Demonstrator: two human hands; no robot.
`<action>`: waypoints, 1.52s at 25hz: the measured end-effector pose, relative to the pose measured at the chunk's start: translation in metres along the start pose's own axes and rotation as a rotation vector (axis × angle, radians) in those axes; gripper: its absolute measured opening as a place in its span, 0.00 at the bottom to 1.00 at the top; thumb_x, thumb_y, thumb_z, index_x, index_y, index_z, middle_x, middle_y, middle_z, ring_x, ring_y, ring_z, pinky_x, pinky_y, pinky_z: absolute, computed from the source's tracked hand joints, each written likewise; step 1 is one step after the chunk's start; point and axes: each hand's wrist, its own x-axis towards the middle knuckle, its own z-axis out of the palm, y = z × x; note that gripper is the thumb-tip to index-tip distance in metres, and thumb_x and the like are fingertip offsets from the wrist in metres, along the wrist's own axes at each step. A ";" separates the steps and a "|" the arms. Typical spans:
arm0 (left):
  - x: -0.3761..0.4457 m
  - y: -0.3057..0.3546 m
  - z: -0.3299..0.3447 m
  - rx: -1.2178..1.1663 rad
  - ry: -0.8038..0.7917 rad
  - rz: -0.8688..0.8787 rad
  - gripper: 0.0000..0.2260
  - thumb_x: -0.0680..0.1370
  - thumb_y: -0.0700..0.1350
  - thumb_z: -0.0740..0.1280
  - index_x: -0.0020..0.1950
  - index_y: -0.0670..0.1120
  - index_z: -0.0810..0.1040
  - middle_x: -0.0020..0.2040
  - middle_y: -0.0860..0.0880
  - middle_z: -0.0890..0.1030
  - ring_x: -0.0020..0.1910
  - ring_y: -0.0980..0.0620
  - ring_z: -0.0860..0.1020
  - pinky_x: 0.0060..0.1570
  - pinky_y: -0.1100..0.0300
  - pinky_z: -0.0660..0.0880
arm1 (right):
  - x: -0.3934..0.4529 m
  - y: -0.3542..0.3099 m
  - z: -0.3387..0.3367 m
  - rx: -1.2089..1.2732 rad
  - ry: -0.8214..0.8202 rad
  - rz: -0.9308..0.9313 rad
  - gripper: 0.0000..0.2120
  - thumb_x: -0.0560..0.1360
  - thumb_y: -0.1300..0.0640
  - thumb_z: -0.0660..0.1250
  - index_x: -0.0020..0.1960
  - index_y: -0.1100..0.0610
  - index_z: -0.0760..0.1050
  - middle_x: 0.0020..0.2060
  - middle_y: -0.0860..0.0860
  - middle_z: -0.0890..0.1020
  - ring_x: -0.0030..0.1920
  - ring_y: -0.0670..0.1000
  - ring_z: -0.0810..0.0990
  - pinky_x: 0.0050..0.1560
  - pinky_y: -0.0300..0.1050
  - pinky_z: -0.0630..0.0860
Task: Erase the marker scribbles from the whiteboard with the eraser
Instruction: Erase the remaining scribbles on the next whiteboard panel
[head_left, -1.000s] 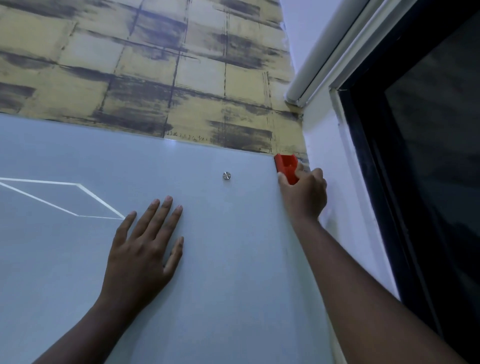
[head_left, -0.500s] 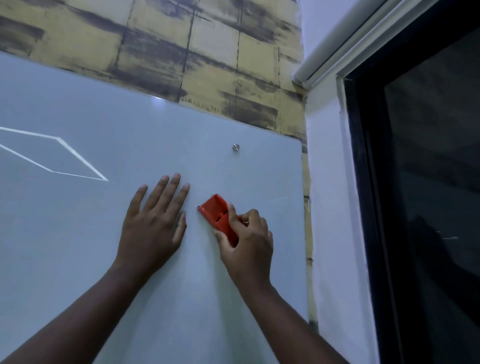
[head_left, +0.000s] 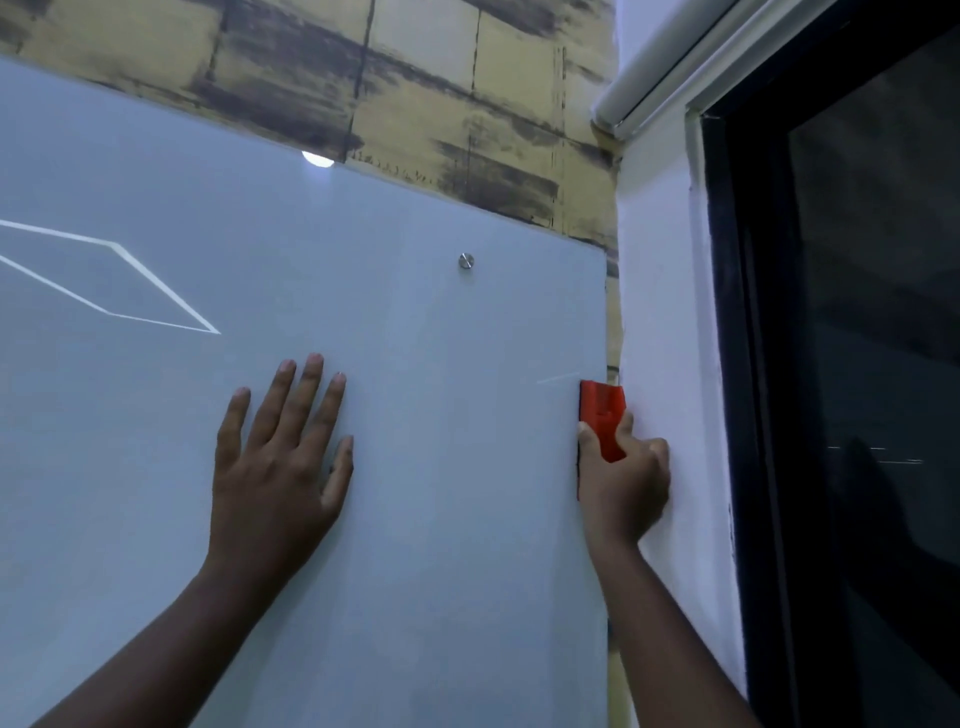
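A pale grey glass whiteboard hangs on the wall and fills most of the head view. My right hand grips a red eraser upright at the board's right edge, partly over the white wall beside it. My left hand lies flat on the board with its fingers spread, well left of the eraser. A faint short streak shows just left of the eraser's top. No dark scribbles are visible on the board here.
A round metal mount fixes the board near its top right. White reflected lines and a bright light spot show on the glass. A white wall strip and a dark window stand to the right.
My right hand swept the eraser from the board's top right corner down to the middle beside my left hand, then back out to the right edge. My left hand stayed pressed flat.
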 end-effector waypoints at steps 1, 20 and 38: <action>-0.003 0.004 0.001 0.001 0.007 -0.018 0.27 0.85 0.51 0.57 0.84 0.43 0.65 0.85 0.43 0.61 0.84 0.43 0.60 0.80 0.36 0.58 | -0.007 -0.003 0.003 0.035 0.000 -0.018 0.23 0.75 0.48 0.77 0.67 0.55 0.81 0.45 0.49 0.73 0.48 0.57 0.79 0.47 0.48 0.75; -0.092 0.004 -0.027 0.036 -0.082 -0.019 0.30 0.85 0.56 0.61 0.85 0.45 0.63 0.86 0.44 0.59 0.85 0.42 0.58 0.82 0.38 0.56 | -0.070 0.040 -0.039 -0.019 -0.284 -0.351 0.30 0.69 0.47 0.80 0.70 0.49 0.79 0.47 0.50 0.76 0.47 0.56 0.78 0.44 0.52 0.79; -0.171 0.020 -0.042 0.063 -0.170 -0.084 0.32 0.85 0.57 0.61 0.86 0.46 0.59 0.86 0.41 0.56 0.85 0.39 0.55 0.81 0.33 0.55 | -0.265 0.085 -0.088 -0.014 -0.611 -0.646 0.31 0.71 0.45 0.75 0.73 0.48 0.75 0.50 0.50 0.76 0.48 0.54 0.75 0.46 0.52 0.74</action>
